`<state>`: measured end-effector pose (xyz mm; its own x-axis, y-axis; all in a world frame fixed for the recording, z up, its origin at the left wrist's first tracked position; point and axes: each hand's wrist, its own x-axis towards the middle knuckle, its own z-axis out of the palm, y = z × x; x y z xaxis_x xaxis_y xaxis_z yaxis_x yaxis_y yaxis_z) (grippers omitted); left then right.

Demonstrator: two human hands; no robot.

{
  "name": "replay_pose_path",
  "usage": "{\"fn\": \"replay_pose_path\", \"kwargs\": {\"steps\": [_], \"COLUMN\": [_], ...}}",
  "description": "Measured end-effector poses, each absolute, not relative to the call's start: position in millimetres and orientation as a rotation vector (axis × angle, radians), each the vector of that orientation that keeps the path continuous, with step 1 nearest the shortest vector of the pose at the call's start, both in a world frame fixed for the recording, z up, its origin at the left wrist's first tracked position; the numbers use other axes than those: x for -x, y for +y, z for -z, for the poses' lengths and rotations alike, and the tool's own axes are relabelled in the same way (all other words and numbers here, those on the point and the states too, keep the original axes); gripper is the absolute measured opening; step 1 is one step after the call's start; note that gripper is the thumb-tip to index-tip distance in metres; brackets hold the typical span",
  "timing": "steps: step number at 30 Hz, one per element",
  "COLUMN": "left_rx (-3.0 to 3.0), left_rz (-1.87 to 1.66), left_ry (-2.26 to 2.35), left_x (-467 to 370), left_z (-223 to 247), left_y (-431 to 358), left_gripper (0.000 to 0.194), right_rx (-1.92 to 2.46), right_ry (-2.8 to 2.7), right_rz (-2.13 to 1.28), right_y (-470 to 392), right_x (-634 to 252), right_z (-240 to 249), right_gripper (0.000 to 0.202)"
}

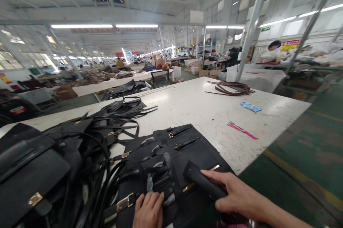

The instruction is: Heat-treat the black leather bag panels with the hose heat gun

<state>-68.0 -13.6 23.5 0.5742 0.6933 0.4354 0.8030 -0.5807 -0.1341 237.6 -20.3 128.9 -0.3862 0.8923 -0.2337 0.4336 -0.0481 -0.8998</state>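
Note:
A black leather bag (203,149) lies on the table before me, with small buckled straps, gold-coloured fittings and bits of clear plastic wrap on it. My left hand (149,208) presses on its lower middle, fingers bent and close together over the leather; the fingertips are partly hidden. Between thumb and fingers, my right hand (233,194) grips a black leather strip (198,178), thick and folded-looking, tilted above the bag's right part. The strip's lower end is hidden by that hand. Left of the bag, black straps run up to a gold buckle (125,203).
A heap of black leather bags (34,163) covers the table's left side. Toward the right lie pink-handled snips (242,130), a blue printed card (250,107) and coiled brown straps (232,88). The table edge (278,138) slants along the right. People work at tables farther back.

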Motion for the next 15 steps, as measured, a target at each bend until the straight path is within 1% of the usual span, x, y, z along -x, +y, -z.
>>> {"fn": "replay_pose_path", "kwargs": {"steps": [2,4,7,9,12,15], "left_rx": [2.417,2.385,2.352,2.287,2.238,2.242], "left_rz": [0.403,0.279,-0.007,-0.156,-0.247,-0.292], "left_ry": [-1.308,-1.509,-1.907,-2.11,-2.224,-2.241], "left_x": [68,57,32,19,9,2], "left_z": [-36,-50,-69,-76,-77,-75], "left_y": [-28,-37,-31,-20,-6,-2], "left_gripper": [0.024,0.019,0.029,0.029,0.027,0.032], "right_rx": [1.394,1.402,1.4,1.356,1.295,1.255], "right_ry": [-1.775,-1.756,-1.69,-1.656,-1.636,-1.619], "right_rz": [-1.489,-1.486,-1.546,-1.605,-1.615,-1.608], "right_y": [-30,-35,-39,-40,-41,-41], "right_x": [-235,-229,-221,-219,-220,-224], "right_z": [-120,-109,-94,-88,-87,-89], "right_gripper": [0.076,0.075,0.078,0.08,0.08,0.078]}}
